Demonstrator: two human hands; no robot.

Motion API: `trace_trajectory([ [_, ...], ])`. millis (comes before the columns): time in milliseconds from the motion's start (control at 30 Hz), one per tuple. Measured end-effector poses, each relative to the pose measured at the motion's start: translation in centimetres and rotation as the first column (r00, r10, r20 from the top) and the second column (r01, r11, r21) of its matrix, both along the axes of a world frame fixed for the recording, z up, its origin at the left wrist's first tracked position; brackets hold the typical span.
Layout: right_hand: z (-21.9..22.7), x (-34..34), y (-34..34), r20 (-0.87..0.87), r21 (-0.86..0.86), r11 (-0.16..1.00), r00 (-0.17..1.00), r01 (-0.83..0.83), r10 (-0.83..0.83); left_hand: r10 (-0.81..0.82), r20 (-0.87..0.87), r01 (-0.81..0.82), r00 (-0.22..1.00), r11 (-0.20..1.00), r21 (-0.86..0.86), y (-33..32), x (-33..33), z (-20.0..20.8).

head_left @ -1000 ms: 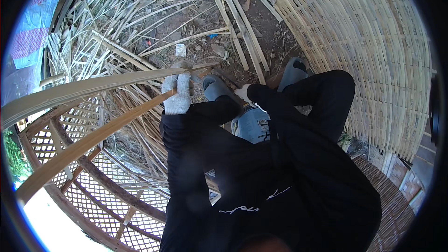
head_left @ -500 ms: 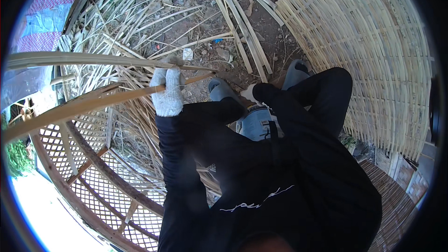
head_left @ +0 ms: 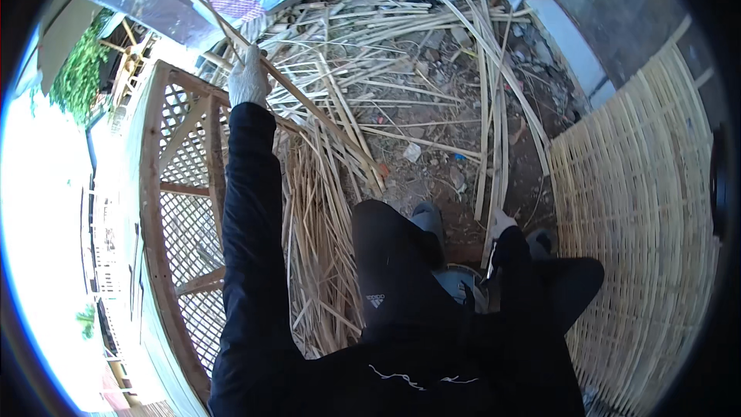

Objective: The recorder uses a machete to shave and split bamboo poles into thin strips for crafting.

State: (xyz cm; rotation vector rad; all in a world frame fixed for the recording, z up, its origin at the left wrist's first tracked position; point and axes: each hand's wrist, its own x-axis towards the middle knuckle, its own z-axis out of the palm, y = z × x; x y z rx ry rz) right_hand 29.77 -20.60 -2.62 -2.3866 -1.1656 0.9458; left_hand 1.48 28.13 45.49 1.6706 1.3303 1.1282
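At ten o'clock in the view, the gloved left hand point(head_left: 248, 77) is wrapped around a long bamboo strip point(head_left: 309, 104). The strip runs from eleven o'clock, above the hand, down toward the middle, over the lattice frame point(head_left: 181, 185) and the strip pile point(head_left: 401, 85). It is thin, pale and straight. At four o'clock the right hand point(head_left: 502, 224) is mostly hidden, so I cannot tell its state; it is well apart from the strip.

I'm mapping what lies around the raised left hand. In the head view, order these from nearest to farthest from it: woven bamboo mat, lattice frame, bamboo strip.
1. bamboo strip: gripped in the left hand.
2. lattice frame: just below, on the left.
3. woven bamboo mat: far right.
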Motion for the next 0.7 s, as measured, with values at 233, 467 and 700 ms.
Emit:
trace_trajectory([
  [233,-1.9,1.8,0.1,-0.632,0.256,0.870,0.754,0.423,-0.180,0.387,-0.229,-0.307,0.893,0.897,0.317,9.8,-11.7,9.0],
  [467,19.1,-0.7,-3.5,-0.803,-0.199,0.745,0.330,0.636,-0.496,0.365,-0.892,0.006,-0.267,0.926,0.377,11.9,-22.0,22.8],
  [700,25.4,-1.8,-3.6,-0.733,-0.195,0.676,0.351,0.711,-0.582,0.386,-0.914,-0.348,-0.125,0.846,0.404,9.4,-33.9,23.1],
])
